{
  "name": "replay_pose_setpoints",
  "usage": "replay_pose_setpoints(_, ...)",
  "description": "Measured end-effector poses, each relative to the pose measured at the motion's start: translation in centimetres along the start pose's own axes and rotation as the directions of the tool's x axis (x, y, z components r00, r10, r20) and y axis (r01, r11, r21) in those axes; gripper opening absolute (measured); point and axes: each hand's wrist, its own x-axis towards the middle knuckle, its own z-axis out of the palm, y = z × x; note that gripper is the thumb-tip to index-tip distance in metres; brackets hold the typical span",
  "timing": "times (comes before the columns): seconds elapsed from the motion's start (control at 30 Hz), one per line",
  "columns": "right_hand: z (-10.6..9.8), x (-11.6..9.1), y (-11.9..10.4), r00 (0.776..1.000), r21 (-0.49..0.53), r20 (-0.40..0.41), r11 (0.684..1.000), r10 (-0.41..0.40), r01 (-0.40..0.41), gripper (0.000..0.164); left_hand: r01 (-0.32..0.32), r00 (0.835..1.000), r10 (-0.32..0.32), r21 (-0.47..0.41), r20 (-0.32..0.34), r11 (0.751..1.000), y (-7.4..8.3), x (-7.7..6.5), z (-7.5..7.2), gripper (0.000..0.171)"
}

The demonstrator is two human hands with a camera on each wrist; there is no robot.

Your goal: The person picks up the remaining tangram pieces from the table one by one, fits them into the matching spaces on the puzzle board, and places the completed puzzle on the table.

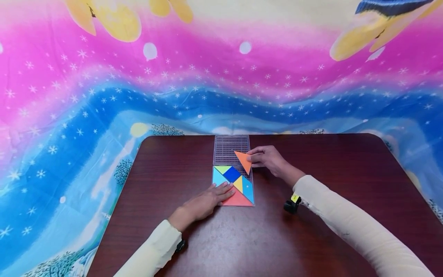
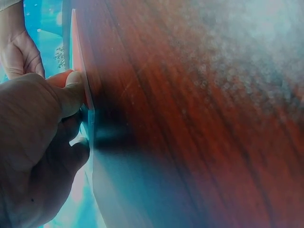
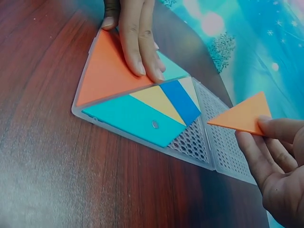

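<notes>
A clear plastic tangram case (image 3: 142,135) lies unfolded on the table, its near half filled with coloured pieces. My left hand (image 1: 211,198) rests on that half, fingers stretched over the large coral-red triangle (image 1: 238,198) and a large light-blue triangle (image 1: 219,177), the thumb by the case's edge. Between thumb and fingertips, my right hand (image 1: 270,159) pinches a small orange triangle (image 3: 249,114), raised above the case near the fold. A bare grid corner (image 3: 190,145) shows beside the blue square (image 1: 232,174), the yellow triangle (image 1: 238,184) and the turquoise parallelogram (image 1: 247,190).
The case's far half (image 1: 231,150), a gridded lid, reaches the back edge of the brown table (image 1: 166,173). A yellow-green piece (image 1: 222,168) sits by the fold. Behind the table hangs a patterned pink and blue cloth (image 1: 221,77).
</notes>
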Motion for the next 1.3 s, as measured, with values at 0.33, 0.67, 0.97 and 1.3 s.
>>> replay_pose_setpoints(0.33,0.9,0.6,0.5,1.000,-0.096,0.014,0.995,0.003,-0.001,0.029,0.000,1.000,-0.001,-0.008,-0.007,1.000,0.0,0.0,0.0,0.061)
replay_pose_setpoints(0.67,0.9,1.1,1.0,1.000,-0.211,0.002,0.978,0.006,-0.006,0.023,0.007,1.000,-0.007,-0.013,-0.007,1.000,0.0,0.0,0.0,0.061)
replay_pose_setpoints(0.97,1.1,1.1,1.3,0.999,-0.286,-0.020,0.958,0.029,-0.034,0.023,-0.001,1.000,0.001,-0.004,-0.017,1.000,-0.1,0.0,0.1,0.061)
replay_pose_setpoints(1.3,1.5,1.0,1.5,0.999,-0.329,-0.031,0.944,0.019,-0.028,0.022,-0.034,0.999,0.034,-0.009,-0.039,0.999,-0.1,0.0,-0.1,0.059)
